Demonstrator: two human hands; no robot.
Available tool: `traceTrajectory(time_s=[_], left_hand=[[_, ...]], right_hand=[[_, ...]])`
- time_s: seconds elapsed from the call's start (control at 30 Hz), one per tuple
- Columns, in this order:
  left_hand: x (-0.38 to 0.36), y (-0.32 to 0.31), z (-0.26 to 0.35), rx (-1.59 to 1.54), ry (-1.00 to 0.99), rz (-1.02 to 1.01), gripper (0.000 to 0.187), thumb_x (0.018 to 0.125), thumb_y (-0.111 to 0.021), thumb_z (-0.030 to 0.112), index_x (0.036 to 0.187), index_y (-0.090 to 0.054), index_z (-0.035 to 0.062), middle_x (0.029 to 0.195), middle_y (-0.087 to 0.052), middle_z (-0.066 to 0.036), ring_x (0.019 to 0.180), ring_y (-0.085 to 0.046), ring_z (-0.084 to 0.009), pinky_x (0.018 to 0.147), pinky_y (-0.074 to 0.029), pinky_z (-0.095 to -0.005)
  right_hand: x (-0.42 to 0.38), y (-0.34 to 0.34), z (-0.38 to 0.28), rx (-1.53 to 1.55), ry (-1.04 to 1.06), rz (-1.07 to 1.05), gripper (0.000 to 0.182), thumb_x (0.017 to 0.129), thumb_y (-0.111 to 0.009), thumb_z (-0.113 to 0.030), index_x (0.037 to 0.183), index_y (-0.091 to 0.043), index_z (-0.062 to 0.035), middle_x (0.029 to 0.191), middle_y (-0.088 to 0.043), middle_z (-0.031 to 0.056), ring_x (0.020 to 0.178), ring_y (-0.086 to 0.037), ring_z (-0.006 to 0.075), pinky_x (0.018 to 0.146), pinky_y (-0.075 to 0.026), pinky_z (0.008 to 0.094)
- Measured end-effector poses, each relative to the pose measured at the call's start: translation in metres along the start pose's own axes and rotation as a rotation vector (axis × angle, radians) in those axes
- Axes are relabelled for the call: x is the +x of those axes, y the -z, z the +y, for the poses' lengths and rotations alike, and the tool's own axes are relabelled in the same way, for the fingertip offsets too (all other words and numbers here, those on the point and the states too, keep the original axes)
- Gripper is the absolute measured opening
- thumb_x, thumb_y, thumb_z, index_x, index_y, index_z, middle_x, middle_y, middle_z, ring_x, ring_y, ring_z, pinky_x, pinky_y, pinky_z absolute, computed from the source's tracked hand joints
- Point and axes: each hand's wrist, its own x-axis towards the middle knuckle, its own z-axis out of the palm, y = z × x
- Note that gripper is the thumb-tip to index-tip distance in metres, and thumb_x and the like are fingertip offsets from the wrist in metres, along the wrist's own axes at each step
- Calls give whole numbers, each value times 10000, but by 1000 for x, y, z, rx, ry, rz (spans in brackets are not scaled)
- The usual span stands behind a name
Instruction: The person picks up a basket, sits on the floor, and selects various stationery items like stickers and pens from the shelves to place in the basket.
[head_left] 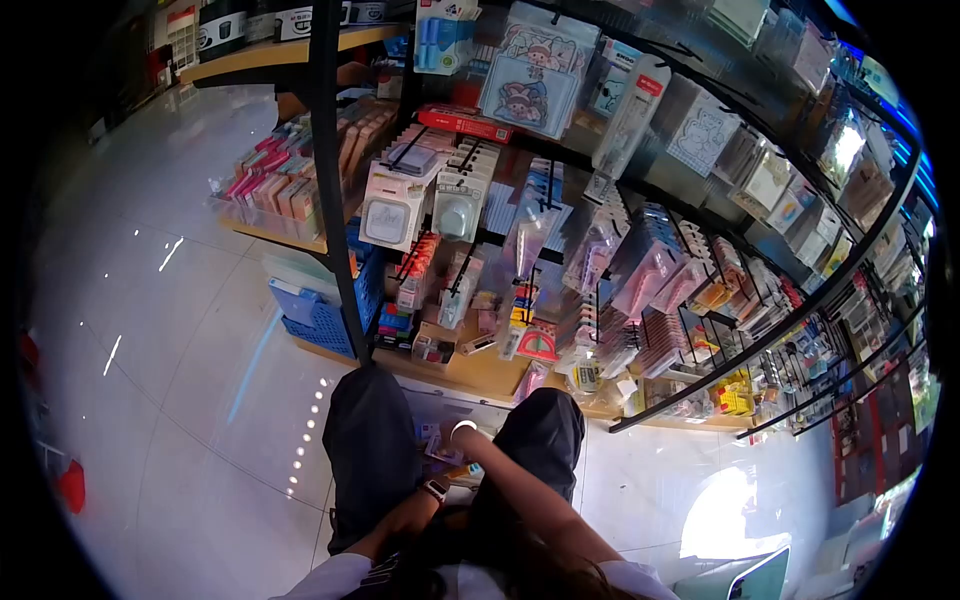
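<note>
Head view looks steeply down on a person crouched before a shop display rack. Their right hand reaches down between the knees toward small packets lying low by the floor; whether its fingers are closed on one cannot be told, since the wrist and a pale bracelet hide them. Their left hand, with a watch at the wrist, rests against the left thigh, and its grip is equally unclear. Just ahead, a wooden bottom shelf carries small boxed goods, and hanging packets crowd the pegs above. A blue basket sits to the left on the glossy floor. As a judgement, rising or reaching carelessly could brush the dense hanging stock and knock packets off their pegs.
</note>
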Motion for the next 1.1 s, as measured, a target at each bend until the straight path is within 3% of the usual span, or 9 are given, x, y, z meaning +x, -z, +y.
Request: traceTrajectory(time_s=[0.03, 0.1, 0.17, 0.27, 0.3, 0.37, 0.47, 0.97, 1.1], left_hand=[[1, 0, 0, 4, -4, 2, 224, 780, -460, 133, 903, -639, 77, 964, -610, -117, 908, -578, -277, 766, -416, -494], [3, 3, 0, -1, -19, 4, 224, 780, -460, 133, 902, -639, 76, 962, -610, -118, 905, -579, -277, 764, -418, -493], [0, 3, 1, 3, -22, -1, 223, 780, -460, 133, 901, -640, 76, 960, -610, -118, 903, -580, -277, 762, -420, -491], [-4, 5, 0, 7, -32, 5, 223, 780, -461, 132, 899, -640, 74, 957, -611, -119, 900, -581, -278, 759, -422, -489], [0, 12, -1, 13, -33, 13, 223, 780, -461, 132, 898, -640, 74, 956, -611, -119, 898, -582, -278, 758, -423, -488], [-2, 10, -3, 10, -32, 15, 222, 780, -461, 132, 897, -640, 73, 954, -612, -120, 896, -582, -278, 756, -424, -486], [-6, 2, -3, -7, -36, 10, 222, 779, -461, 132, 895, -640, 72, 951, -612, -120, 893, -584, -278, 753, -427, -484], [-5, 0, 6, -23, -56, 15, 220, 778, -461, 130, 886, -641, 66, 936, -615, -124, 876, -590, -280, 739, -439, -473], [-2, 14, 9, 3, -61, 29, 219, 778, -462, 130, 884, -642, 65, 932, -616, -125, 871, -591, -280, 735, -442, -469]], right_hand=[[-3, 61, 11, 435, 25, 281, 244, 742, -607, -267, 823, -632, -38, 695, -618, 130, 594, -594, 241, 586, -483, 322], [-25, 194, 6, 700, 155, 838, 141, 779, -566, -91, 886, -593, -3, 682, -623, 77, 569, -566, 101, 550, -468, 247], [-50, 294, -15, 1252, 349, 1147, 156, 804, -522, -36, 945, -543, 27, 771, -628, 68, 639, -588, 113, 598, -484, 217], [-36, 376, 4, 2251, 462, 762, 334, 774, -593, -21, 1047, -429, 79, 1085, -458, 231, 1005, -492, 300, 839, -480, 357], [-31, 394, 9, 2248, 465, 762, 334, 774, -593, -21, 1047, -429, 79, 1085, -458, 231, 1005, -492, 300, 839, -480, 357], [-26, 414, 13, 2646, 172, 453, 392, 766, -592, 2, 1094, -386, 61, 1132, -405, 224, 1059, -438, 340, 865, -457, 443], [-15, 420, 17, 2399, 364, 743, 419, 762, -594, 8, 1114, -371, 49, 1143, -394, 199, 1071, -424, 338, 883, -436, 473], [-22, 423, 10, 2753, 289, 615, 307, 798, -544, 8, 1070, -405, 35, 1141, -425, 139, 1003, -468, 325, 803, -484, 424], [-11, 425, 18, 2696, 158, 656, 219, 789, -579, -18, 976, -475, 29, 912, -550, 124, 816, -551, 244, 719, -510, 332]])
